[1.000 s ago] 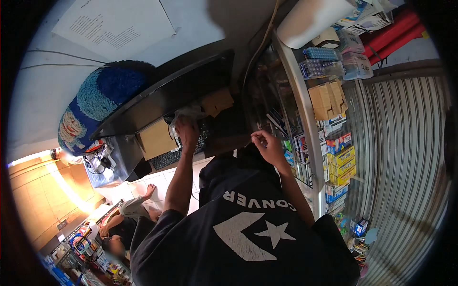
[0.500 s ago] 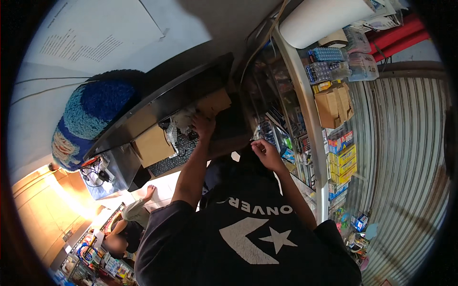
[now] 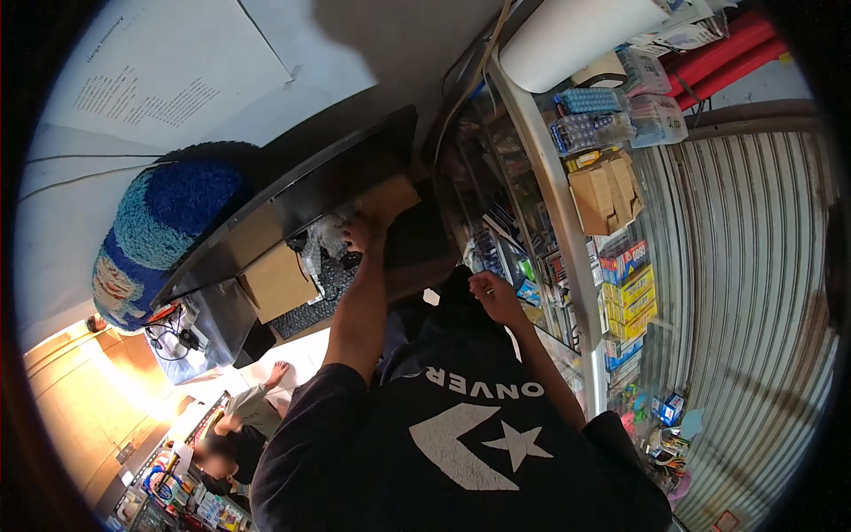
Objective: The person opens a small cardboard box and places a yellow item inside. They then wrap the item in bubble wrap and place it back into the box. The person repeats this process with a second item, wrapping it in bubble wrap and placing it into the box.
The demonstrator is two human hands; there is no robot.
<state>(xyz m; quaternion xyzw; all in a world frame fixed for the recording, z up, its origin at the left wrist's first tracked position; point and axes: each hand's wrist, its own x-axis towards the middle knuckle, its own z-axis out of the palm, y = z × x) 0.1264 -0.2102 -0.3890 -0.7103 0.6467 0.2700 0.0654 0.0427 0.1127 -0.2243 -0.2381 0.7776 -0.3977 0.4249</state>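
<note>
My left hand (image 3: 362,234) reaches into the dark desk or shelf space, fingers bent around the edge of a crumpled clear plastic bag (image 3: 326,238). Beneath that bag lies a dark, bumpy sheet like bubble wrap (image 3: 335,277). A flat brown cardboard piece (image 3: 277,277) rests beside it, and another brown cardboard piece (image 3: 390,197) lies just beyond my left hand. My right hand (image 3: 493,296) hovers by the glass display case (image 3: 530,208), its fingers curled inward; what they hold, if anything, is too small to make out.
Batteries in blister packs (image 3: 589,133), an open cardboard box (image 3: 607,193) and yellow boxes (image 3: 631,306) stand on the case at right. A rolled shutter (image 3: 753,266) lies beyond. A blue fluffy bundle (image 3: 177,208) sits on the dark board; a person (image 3: 232,434) is at lower left.
The clear plastic bag shows farther out to the left of my left hand, which stays beside it. My right hand remains curled near the case. The whole view has shifted slightly.
</note>
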